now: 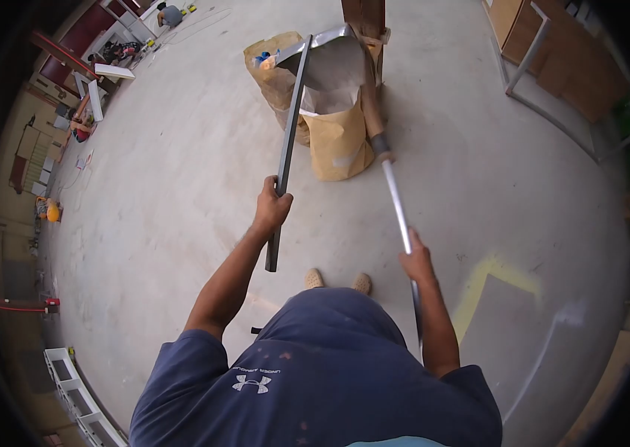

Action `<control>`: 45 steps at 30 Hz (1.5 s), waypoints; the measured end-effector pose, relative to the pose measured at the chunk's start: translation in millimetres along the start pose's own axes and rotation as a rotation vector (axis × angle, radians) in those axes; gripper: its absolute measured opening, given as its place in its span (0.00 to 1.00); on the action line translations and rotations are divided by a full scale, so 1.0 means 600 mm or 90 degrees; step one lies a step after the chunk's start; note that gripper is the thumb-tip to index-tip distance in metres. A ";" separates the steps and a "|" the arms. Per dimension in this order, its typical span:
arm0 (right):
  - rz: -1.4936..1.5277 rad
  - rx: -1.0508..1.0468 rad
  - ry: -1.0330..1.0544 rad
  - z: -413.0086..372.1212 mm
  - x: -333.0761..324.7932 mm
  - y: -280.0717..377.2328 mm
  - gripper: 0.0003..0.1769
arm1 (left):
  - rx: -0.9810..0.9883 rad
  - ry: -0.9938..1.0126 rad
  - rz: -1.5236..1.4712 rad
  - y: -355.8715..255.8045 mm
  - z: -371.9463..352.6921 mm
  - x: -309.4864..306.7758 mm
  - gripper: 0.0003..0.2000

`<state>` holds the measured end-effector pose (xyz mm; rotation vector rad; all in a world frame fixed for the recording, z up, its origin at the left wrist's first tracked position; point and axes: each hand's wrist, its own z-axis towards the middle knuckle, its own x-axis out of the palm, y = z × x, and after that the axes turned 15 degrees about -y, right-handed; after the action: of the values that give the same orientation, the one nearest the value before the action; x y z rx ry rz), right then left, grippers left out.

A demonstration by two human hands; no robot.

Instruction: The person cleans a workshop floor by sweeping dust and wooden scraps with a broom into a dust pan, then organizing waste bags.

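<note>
My left hand is closed round the dark square-tube handle of a long-handled metal dustpan. The pan is tilted over an open brown paper sack with a pale lining. In my right hand is the silver pole of a broom, fingers wrapped round it. Its brown head points away from me and overlaps the right side of the pan and sack. Behind and to the left stands another brown sack with blue and orange scraps at its mouth. What lies inside the nearer sack is hidden.
A reddish-brown post rises behind the sacks. Wooden panels and a metal frame stand at the far right. Yellow paint marks the concrete floor. A white frame lies lower left. People crouch far left among cables.
</note>
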<state>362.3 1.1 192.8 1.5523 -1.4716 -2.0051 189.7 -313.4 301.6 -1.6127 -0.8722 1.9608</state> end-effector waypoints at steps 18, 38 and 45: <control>-0.101 -0.083 -0.018 0.014 0.017 -0.010 0.39 | -0.057 -0.045 -0.074 0.066 -0.024 -0.002 0.24; -0.155 0.075 -0.182 -0.028 -0.124 -0.293 0.31 | -0.374 -0.277 -0.272 0.168 -0.073 -0.118 0.19; -0.278 0.084 -0.132 -0.035 -0.227 -0.392 0.23 | -0.526 -0.266 -0.164 0.290 -0.088 -0.139 0.08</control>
<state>527.3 193.2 91.6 1.9056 -1.4605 -2.4135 267.2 -482.5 228.5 -1.3461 -2.1495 1.8771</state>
